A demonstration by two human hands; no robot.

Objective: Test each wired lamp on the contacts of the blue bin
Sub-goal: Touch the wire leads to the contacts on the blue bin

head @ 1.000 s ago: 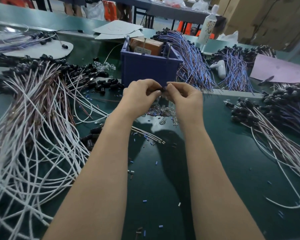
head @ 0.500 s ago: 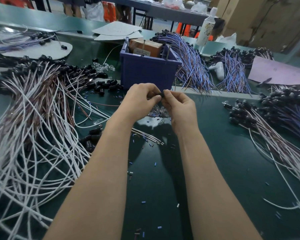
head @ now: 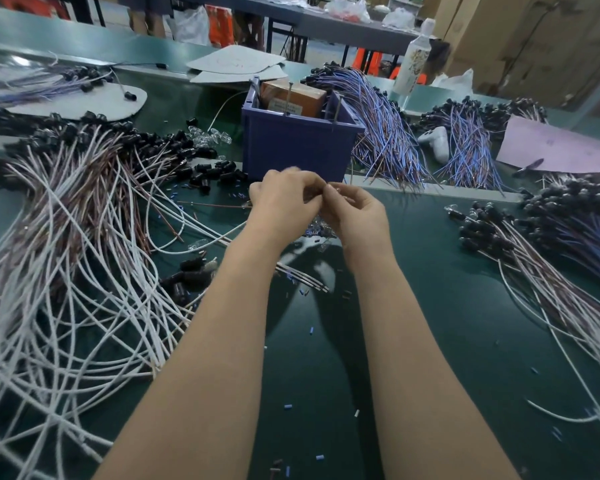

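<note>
The blue bin [head: 293, 147] stands at the middle back of the green table, with thin metal contact pins [head: 336, 107] sticking up from its rim and an orange box [head: 291, 98] inside. My left hand [head: 284, 199] and my right hand [head: 355, 211] meet just in front of the bin, fingertips pinched together on a small lamp part that the fingers mostly hide. A thin brown wire [head: 215, 205] runs left from my left hand. Small clear bulbs [head: 321, 230] lie under my hands.
A big tangle of white and brown wired lamps [head: 70, 258] covers the left. Blue-wired bundles [head: 385, 133] lie behind right of the bin, more wired lamps [head: 541, 265] at right. A white bottle [head: 414, 60], a pink sheet [head: 555, 150] and cut blue sleeve bits [head: 311, 330] are around.
Both hands have dropped slightly lower and nearer to me in front of the bin, still pinched together. The view has tilted a little.
</note>
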